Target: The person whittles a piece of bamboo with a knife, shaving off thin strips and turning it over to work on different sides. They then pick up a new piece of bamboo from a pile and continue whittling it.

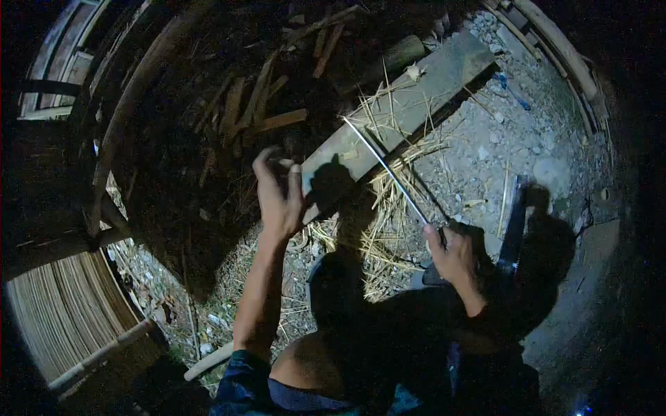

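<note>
The bare left hand (279, 194), fingers curled, whether holding anything impossible to tell, hovered by the near end of a long, flat, grey wooden plank (430, 87) strewn with thin yellow straw, over which slanted a slender, silvery metal blade (390, 172) gripped in the right hand (456, 258).

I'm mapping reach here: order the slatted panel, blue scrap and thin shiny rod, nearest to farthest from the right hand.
1. Thin shiny rod: in the right hand.
2. Blue scrap: upper right.
3. Slatted panel: far lower left.
</note>
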